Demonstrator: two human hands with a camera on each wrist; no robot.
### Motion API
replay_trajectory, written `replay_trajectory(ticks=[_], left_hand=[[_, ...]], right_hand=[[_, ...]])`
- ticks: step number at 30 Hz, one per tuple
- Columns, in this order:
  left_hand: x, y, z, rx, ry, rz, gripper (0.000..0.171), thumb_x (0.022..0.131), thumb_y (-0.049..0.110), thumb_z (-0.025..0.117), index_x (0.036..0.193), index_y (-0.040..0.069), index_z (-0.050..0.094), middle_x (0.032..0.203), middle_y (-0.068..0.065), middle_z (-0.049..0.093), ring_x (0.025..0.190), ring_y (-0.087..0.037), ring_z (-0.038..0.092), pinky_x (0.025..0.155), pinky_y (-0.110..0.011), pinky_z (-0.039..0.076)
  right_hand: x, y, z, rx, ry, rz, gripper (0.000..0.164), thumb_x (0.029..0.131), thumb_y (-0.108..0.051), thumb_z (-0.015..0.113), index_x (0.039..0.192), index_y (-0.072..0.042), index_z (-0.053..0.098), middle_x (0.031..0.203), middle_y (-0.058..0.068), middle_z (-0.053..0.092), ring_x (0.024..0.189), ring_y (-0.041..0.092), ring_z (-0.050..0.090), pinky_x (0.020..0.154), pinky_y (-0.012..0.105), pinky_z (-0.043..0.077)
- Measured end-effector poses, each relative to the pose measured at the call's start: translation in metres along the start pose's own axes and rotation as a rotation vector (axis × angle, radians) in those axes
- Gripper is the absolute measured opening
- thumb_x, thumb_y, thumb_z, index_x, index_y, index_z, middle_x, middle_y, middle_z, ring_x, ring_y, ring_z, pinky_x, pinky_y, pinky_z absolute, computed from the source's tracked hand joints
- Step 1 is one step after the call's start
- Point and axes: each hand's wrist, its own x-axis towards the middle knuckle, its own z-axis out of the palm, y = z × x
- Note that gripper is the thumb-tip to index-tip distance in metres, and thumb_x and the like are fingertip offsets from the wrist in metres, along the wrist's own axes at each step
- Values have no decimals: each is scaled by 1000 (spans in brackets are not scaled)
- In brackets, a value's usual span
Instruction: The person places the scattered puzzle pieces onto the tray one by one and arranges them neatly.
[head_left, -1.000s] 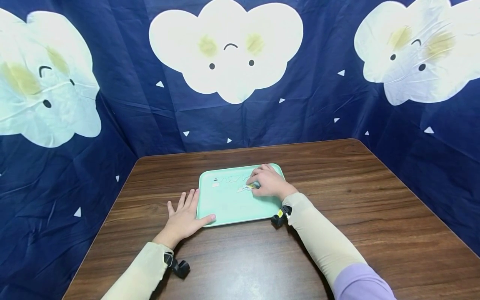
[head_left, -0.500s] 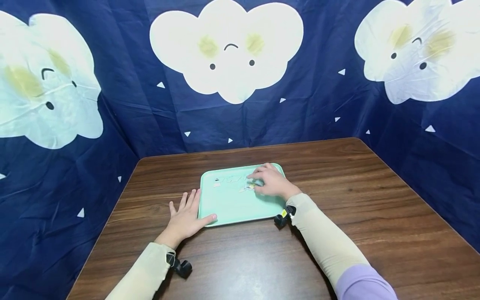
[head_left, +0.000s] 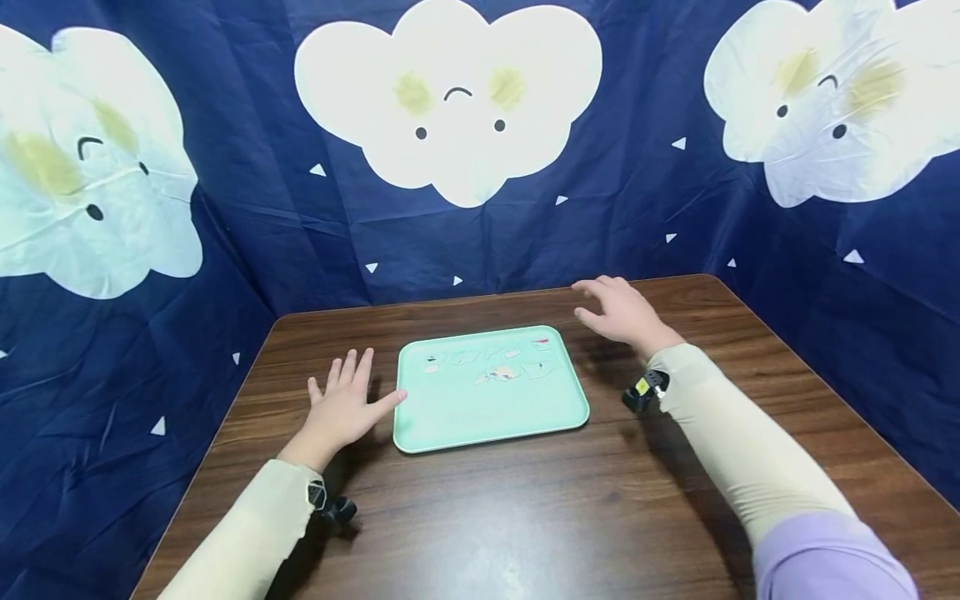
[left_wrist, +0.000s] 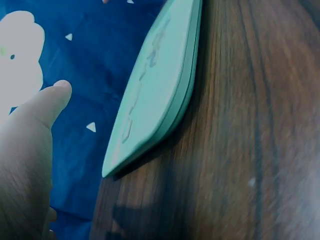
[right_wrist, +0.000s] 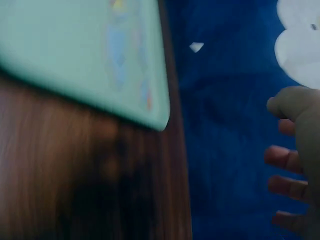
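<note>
A mint green tray [head_left: 465, 421] lies on the wooden table. On its far half are several flat, pale, irregular pieces, some printed with colour; a few sit together as a cluster [head_left: 498, 374] near the middle. To the right of that cluster lies a pale piece [head_left: 537, 369], and a piece with a red mark [head_left: 541, 342] is near the far right corner. My left hand [head_left: 341, 410] is raised at the tray's left side, fingers spread, thumb overlapping the rim in the head view. My right hand [head_left: 621, 315] is held above the table beyond the tray's right side, holding nothing.
The brown wooden table [head_left: 480, 517] extends around the tray on all sides. A dark blue curtain [head_left: 420, 242] with white clouds hangs behind and at both sides. Each wrist carries a small black camera, the right one [head_left: 641, 393] near table height.
My right hand has left the cluster on the tray and moved right, uncovering the pieces at the tray's right side. My left hand has lifted off the tray's left edge and shifted left.
</note>
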Motion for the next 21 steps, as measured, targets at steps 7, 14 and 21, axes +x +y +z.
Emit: replay_trajectory(ticks=[7,14,21], left_hand=[[6,-2,-10,10,0,-6,113,88,85,40,164,11,2,167,-23,-12,150,-51,-12,104,-82,-10],[2,-8,-17,39,-22,-37,117,84,88,40,163,18,-9,164,-22,-22,145,-52,-27,95,-85,-18],[-1,-10,-21,62,-21,-57,114,86,86,41,163,19,-8,164,-23,-21,143,-51,-31,95,-83,-22]], right_hand=[[-24,18,-9,-137,-137,117,84,95,-54,61,160,-11,28,153,26,37,138,49,37,107,67,35],[-40,11,-15,-150,-211,223,112,86,-78,56,165,-23,0,165,29,3,149,55,3,107,81,15],[-54,11,-16,-156,-282,289,117,81,-87,49,163,-27,-9,165,28,-14,148,55,-14,103,85,7]])
